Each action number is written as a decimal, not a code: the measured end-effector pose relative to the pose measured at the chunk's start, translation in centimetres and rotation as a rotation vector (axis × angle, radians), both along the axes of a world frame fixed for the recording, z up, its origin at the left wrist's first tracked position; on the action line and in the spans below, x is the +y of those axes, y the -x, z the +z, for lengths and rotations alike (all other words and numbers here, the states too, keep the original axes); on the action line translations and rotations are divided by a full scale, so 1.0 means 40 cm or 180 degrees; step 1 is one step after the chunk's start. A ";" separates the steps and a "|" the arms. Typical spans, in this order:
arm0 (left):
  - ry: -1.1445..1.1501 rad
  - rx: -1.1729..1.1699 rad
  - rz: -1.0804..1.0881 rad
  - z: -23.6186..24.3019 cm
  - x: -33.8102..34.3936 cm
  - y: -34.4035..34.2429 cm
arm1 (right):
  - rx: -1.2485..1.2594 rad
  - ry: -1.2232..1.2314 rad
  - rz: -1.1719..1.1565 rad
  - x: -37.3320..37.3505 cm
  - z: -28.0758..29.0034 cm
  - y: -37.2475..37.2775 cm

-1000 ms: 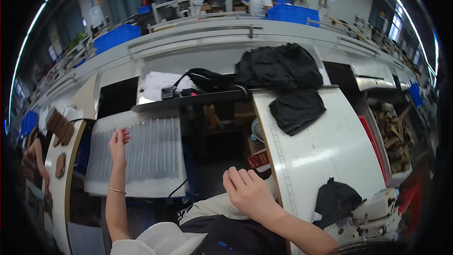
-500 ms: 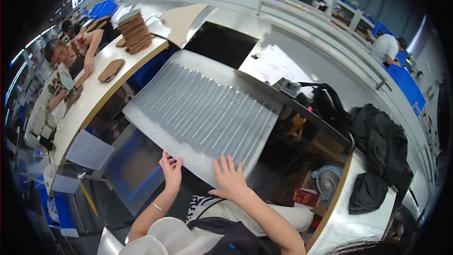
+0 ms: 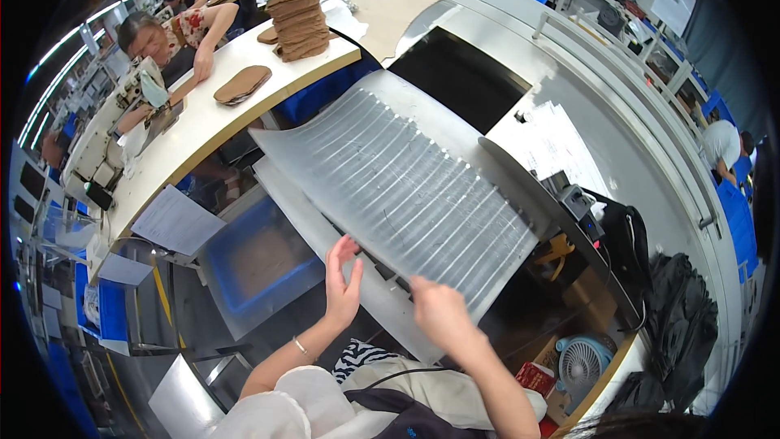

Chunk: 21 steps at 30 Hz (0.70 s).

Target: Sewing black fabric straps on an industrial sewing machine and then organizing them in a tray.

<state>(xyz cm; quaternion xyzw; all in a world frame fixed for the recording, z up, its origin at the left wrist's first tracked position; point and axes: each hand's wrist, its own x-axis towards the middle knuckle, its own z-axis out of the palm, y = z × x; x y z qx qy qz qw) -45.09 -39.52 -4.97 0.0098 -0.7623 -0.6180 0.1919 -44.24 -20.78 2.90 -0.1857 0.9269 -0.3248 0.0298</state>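
A translucent plastic sheet with rows of raised pale strips [image 3: 406,191] lies tilted before me, its near edge lifted and bowed. Beneath it shows a flat, pale lower sheet [image 3: 380,302], with dark gaps between the two. My right hand [image 3: 441,314] is closed on the near edge of the ridged sheet, fingertips partly hidden from view. To the left, my left hand [image 3: 341,286] stands upright with thumb and fingers apart. It is close to the opening between the sheets and grips nothing visible.
Stacked brown pieces [image 3: 297,20] and a loose brown piece [image 3: 243,84] lie on the left table, where a person works at a sewing machine [image 3: 146,102]. A dark panel [image 3: 520,164] rises at right. A small fan [image 3: 583,367] stands lower right; papers [image 3: 559,146] lie behind.
The ridged sheet's near edge has come up, exposing the lower sheet. My right hand has gone from lying flat to closed on that edge. The view has shifted left.
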 end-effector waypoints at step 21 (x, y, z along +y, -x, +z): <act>0.2934 -0.0963 0.1169 -0.149 -0.309 0.686 | -0.0467 -0.0664 0.0131 -0.181 0.010 0.222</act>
